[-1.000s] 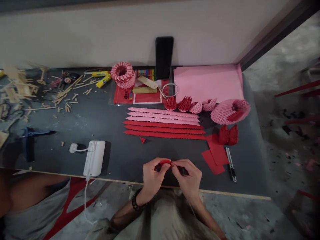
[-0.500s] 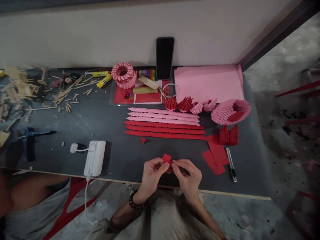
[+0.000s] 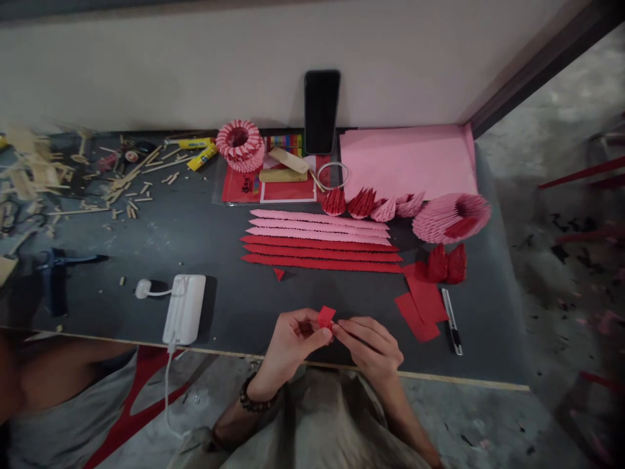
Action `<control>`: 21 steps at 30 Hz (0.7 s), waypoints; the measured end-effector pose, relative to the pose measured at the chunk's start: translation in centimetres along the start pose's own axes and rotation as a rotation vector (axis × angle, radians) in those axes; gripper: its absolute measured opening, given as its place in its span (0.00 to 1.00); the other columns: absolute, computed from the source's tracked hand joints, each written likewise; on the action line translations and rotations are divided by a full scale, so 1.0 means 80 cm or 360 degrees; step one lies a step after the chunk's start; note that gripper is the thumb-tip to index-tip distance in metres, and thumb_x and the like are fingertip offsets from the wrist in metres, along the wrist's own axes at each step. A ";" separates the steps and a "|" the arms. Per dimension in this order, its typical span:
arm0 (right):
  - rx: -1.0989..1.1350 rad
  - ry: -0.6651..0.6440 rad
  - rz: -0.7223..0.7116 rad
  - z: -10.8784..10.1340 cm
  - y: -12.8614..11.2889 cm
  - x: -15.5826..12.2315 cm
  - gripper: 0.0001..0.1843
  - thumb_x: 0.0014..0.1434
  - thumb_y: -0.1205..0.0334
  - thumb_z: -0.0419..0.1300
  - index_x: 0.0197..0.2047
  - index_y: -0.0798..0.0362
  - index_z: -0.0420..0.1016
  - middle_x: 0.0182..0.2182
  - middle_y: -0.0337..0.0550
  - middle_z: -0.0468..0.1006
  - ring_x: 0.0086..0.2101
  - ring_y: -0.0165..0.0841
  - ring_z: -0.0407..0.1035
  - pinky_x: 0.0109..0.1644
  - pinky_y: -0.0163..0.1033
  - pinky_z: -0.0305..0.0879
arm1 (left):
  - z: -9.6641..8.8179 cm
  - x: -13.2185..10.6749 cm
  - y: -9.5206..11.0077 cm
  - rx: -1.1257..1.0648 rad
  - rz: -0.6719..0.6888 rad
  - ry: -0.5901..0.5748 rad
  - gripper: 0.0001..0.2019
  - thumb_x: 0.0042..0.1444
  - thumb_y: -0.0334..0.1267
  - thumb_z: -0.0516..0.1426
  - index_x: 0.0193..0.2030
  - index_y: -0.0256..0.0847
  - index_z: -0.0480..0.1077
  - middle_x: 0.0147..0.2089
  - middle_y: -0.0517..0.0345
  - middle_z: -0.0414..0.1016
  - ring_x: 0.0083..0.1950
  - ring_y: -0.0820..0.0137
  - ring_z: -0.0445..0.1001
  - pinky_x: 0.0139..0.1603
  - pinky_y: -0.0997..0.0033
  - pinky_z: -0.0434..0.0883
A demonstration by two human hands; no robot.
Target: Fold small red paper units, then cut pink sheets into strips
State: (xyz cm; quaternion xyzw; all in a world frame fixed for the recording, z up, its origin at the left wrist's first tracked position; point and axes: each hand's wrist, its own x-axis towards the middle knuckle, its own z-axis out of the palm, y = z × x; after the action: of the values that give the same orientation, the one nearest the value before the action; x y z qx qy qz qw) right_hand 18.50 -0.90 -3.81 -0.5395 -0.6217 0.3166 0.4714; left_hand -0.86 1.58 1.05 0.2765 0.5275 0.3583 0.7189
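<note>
Between my two hands, close to the table's front edge, is a small red piece of paper (image 3: 327, 316), partly folded. My left hand (image 3: 297, 342) pinches it between thumb and fingers, which hide its lower part. On its right side, the fingertips of my right hand (image 3: 371, 345) are closed on its edge. Beyond my hands lies a small folded red triangle (image 3: 278, 274). Further back, pink folded-paper strips (image 3: 317, 225) and red folded-paper strips (image 3: 322, 256) lie in parallel rows. Two flat red paper pieces (image 3: 424, 296) overlap to the right.
A utility knife (image 3: 452, 322) lies by the red paper. Folded-paper shapes (image 3: 449, 218) and pink sheets (image 3: 405, 159) are at the back right. A phone (image 3: 322, 111) leans on the wall. Left stand a white power bank (image 3: 185, 309), pliers (image 3: 56, 277) and wood sticks; a person sits there.
Both hands have shifted slightly, the right one moving a little rightward and down. The red paper's raised flap is tilted differently and shows more of its surface.
</note>
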 end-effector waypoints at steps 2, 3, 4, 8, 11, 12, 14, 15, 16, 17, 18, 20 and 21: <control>0.0086 -0.0020 -0.0072 0.002 -0.007 0.007 0.12 0.63 0.64 0.69 0.47 0.37 0.88 0.36 0.37 0.89 0.35 0.34 0.83 0.41 0.40 0.83 | 0.000 -0.001 0.002 0.0069 0.0036 0.0033 0.14 0.52 0.46 0.75 0.35 0.38 0.83 0.30 0.56 0.83 0.32 0.70 0.80 0.39 0.71 0.78; 0.0124 -0.0049 -0.0080 0.003 -0.011 0.011 0.13 0.64 0.64 0.69 0.49 0.40 0.88 0.37 0.39 0.89 0.35 0.34 0.82 0.40 0.41 0.82 | 0.000 -0.001 0.003 0.0086 0.0054 0.0048 0.13 0.53 0.45 0.74 0.35 0.38 0.83 0.30 0.56 0.83 0.32 0.70 0.80 0.39 0.71 0.78; 0.0158 -0.0057 -0.0012 0.004 -0.015 0.014 0.11 0.64 0.64 0.69 0.49 0.43 0.87 0.37 0.40 0.89 0.34 0.34 0.82 0.39 0.40 0.81 | 0.000 0.000 0.003 0.0095 0.0072 0.0058 0.13 0.53 0.45 0.74 0.35 0.37 0.83 0.31 0.56 0.84 0.32 0.70 0.80 0.40 0.71 0.78; 0.0302 -0.0165 0.0401 0.006 -0.028 0.019 0.04 0.64 0.58 0.70 0.38 0.48 0.86 0.30 0.39 0.86 0.29 0.31 0.79 0.34 0.35 0.75 | 0.002 0.000 0.001 0.0170 0.0136 0.0100 0.11 0.52 0.43 0.74 0.37 0.38 0.85 0.35 0.55 0.86 0.35 0.70 0.81 0.42 0.72 0.79; 0.0343 -0.0168 0.0609 0.009 -0.033 0.017 0.09 0.66 0.56 0.68 0.34 0.49 0.85 0.28 0.38 0.84 0.28 0.29 0.77 0.32 0.33 0.72 | 0.006 0.000 -0.002 0.0227 0.0174 0.0139 0.11 0.54 0.45 0.73 0.35 0.38 0.85 0.36 0.52 0.87 0.35 0.67 0.82 0.42 0.70 0.80; 0.0335 -0.0151 0.0633 0.010 -0.035 0.017 0.10 0.66 0.56 0.68 0.34 0.49 0.85 0.28 0.38 0.83 0.28 0.29 0.76 0.32 0.33 0.71 | 0.007 -0.001 -0.002 0.0255 0.0189 0.0153 0.11 0.55 0.45 0.72 0.35 0.39 0.85 0.36 0.52 0.87 0.35 0.67 0.82 0.42 0.69 0.81; 0.0288 -0.0092 0.0624 0.012 -0.037 0.017 0.09 0.66 0.56 0.68 0.34 0.49 0.85 0.28 0.37 0.82 0.27 0.28 0.73 0.31 0.32 0.68 | 0.009 -0.001 -0.004 0.0324 0.0234 0.0207 0.11 0.56 0.45 0.71 0.37 0.39 0.85 0.36 0.51 0.88 0.36 0.66 0.83 0.43 0.68 0.81; 0.0254 -0.0054 0.0599 0.013 -0.038 0.017 0.08 0.65 0.57 0.68 0.34 0.49 0.85 0.28 0.37 0.82 0.26 0.28 0.72 0.30 0.32 0.67 | 0.010 0.000 -0.005 0.0359 0.0265 0.0239 0.11 0.57 0.45 0.71 0.37 0.39 0.86 0.37 0.50 0.88 0.37 0.65 0.84 0.44 0.68 0.81; 0.0219 -0.0021 0.0569 0.014 -0.039 0.017 0.07 0.65 0.58 0.68 0.35 0.49 0.85 0.28 0.37 0.83 0.26 0.27 0.71 0.30 0.33 0.66 | 0.011 0.001 -0.006 0.0385 0.0301 0.0262 0.10 0.58 0.45 0.70 0.38 0.40 0.87 0.38 0.50 0.88 0.39 0.64 0.84 0.45 0.68 0.81; 0.0188 -0.0003 0.0537 0.015 -0.039 0.017 0.06 0.64 0.59 0.68 0.35 0.49 0.85 0.29 0.38 0.83 0.26 0.27 0.71 0.30 0.33 0.66 | 0.011 0.002 -0.008 0.0397 0.0341 0.0274 0.11 0.60 0.46 0.69 0.39 0.41 0.87 0.40 0.49 0.88 0.41 0.63 0.84 0.46 0.67 0.81; 0.0161 -0.0002 0.0505 0.017 -0.040 0.017 0.06 0.64 0.60 0.68 0.35 0.49 0.85 0.30 0.38 0.83 0.27 0.27 0.72 0.31 0.33 0.67 | 0.012 0.003 -0.010 0.0398 0.0382 0.0277 0.11 0.62 0.46 0.68 0.39 0.41 0.87 0.41 0.48 0.88 0.43 0.63 0.84 0.47 0.67 0.80; 0.0105 -0.0035 0.0440 0.019 -0.039 0.016 0.06 0.64 0.61 0.68 0.34 0.49 0.84 0.30 0.38 0.84 0.28 0.29 0.74 0.33 0.34 0.69 | 0.012 0.006 -0.015 0.0406 0.0447 0.0266 0.12 0.64 0.47 0.66 0.40 0.43 0.88 0.42 0.49 0.88 0.44 0.63 0.84 0.48 0.67 0.79; 0.0066 -0.0062 0.0416 0.020 -0.038 0.014 0.06 0.63 0.62 0.67 0.33 0.50 0.83 0.29 0.38 0.83 0.28 0.29 0.74 0.34 0.34 0.70 | 0.012 0.008 -0.017 0.0415 0.0456 0.0267 0.12 0.65 0.47 0.66 0.40 0.44 0.88 0.42 0.50 0.88 0.44 0.63 0.83 0.47 0.67 0.79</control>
State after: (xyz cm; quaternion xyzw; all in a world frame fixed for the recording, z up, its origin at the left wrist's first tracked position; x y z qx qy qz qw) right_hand 15.88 -0.25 -1.38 -0.5999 -0.5484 0.3984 0.4250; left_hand 0.44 1.26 -0.05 0.4086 0.5826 0.4073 0.5724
